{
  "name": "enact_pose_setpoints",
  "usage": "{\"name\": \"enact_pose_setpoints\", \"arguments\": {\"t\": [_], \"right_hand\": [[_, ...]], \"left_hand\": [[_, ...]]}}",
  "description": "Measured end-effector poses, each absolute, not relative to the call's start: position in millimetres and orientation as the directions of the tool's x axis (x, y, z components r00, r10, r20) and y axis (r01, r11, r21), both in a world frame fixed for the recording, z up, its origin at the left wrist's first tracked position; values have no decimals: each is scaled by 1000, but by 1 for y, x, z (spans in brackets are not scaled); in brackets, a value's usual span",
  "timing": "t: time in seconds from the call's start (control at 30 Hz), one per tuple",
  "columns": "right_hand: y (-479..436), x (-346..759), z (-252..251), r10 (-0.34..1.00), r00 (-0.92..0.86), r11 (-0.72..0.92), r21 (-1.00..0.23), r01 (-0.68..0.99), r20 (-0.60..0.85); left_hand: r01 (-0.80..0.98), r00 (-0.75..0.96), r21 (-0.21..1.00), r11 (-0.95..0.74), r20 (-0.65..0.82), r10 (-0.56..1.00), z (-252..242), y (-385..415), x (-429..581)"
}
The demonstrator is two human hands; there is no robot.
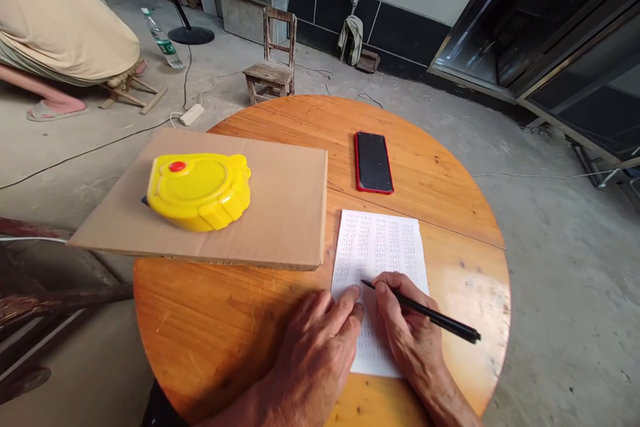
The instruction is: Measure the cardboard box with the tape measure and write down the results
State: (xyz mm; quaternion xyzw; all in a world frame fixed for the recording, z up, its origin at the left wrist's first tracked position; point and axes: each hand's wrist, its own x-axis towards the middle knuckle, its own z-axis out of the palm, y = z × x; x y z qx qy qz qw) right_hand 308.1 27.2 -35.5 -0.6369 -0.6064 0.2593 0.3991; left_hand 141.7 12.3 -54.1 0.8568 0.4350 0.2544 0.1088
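A white sheet of paper [383, 240] with columns of small handwritten figures lies on the round wooden table. My right hand [413, 320] pinches a black pen [440, 319], its tip touching or just above the sheet near the middle. Pressed on the sheet's left edge, my left hand [323, 347] lies with loosely bent fingers, holding nothing; its fingertips are close to the pen tip. The lower rows of writing are partly hidden by both hands. Beyond the paper lies a phone [374, 161] in a red case, its screen dark.
A cardboard box [280, 213] on the table's left bears a yellow plastic case [200, 190] with a red button, and overhangs the edge of the table [210, 320]. Behind stand a small wooden chair [273, 63], a water bottle [163, 40] and a power strip [192, 115]. A person's foot [57, 105] shows at left.
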Motion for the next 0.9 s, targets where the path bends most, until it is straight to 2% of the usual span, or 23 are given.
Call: {"name": "enact_pose_setpoints", "arguments": {"t": [0.9], "right_hand": [[26,307,-34,985,125,31,-836,548,119]], "left_hand": [[686,479,427,-589,344,808,-51,15,143]]}}
